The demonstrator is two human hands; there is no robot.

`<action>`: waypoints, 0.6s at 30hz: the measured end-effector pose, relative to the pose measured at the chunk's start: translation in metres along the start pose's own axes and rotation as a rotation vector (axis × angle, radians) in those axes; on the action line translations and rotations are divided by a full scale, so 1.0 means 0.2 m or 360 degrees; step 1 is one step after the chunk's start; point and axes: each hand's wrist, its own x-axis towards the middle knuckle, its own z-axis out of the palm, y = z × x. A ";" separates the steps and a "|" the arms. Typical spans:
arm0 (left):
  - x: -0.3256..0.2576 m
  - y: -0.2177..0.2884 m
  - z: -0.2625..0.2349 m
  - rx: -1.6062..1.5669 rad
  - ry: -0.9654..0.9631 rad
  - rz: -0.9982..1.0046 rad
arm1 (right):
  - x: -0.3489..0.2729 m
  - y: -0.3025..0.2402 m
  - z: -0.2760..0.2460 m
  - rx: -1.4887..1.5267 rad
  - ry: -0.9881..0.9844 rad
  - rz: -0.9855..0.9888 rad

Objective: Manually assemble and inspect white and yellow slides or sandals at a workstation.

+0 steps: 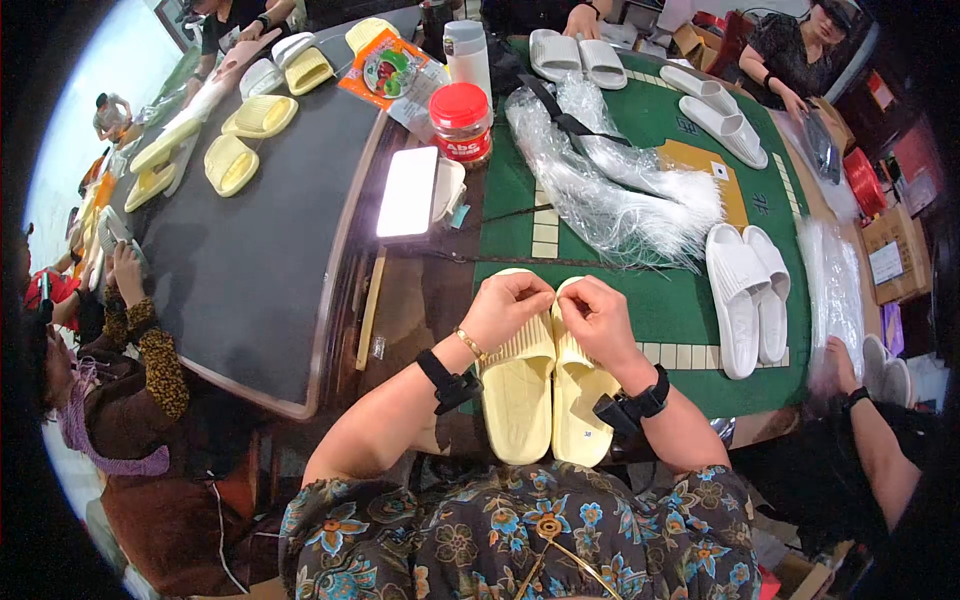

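A pair of pale yellow slide slippers lies side by side in front of me, toes pointing away and heels over the table's near edge. My left hand is closed in a pinch above the left slipper's strap. Beside it, my right hand pinches over the right slipper's strap, and the fingertips of both nearly meet between the toes. Whatever they pinch is too small or hidden to make out. Beyond the slippers, a bundle of thin clear plastic strands is spread out, partly in clear wrap.
White slippers stand right on the green mat, with more pairs at its far side. A phone, a red-lidded jar and a bottle stand ahead. Yellow slippers lie on the dark left table. Other people work around.
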 end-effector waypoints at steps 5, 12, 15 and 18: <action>0.00 0.02 0.00 0.0043 -0.0037 -0.0006 | 0.00 0.00 0.00 -0.0004 0.0021 -0.0068; 0.00 0.02 0.01 0.0091 -0.0029 0.0049 | 0.00 0.00 0.00 -0.0031 0.0015 -0.0096; -0.01 0.03 0.01 0.0141 0.0004 0.0057 | 0.00 0.00 0.01 -0.0017 0.0015 -0.0086; -0.03 0.05 0.01 0.0221 0.0074 0.0076 | 0.01 -0.01 0.02 0.0041 0.0011 -0.0010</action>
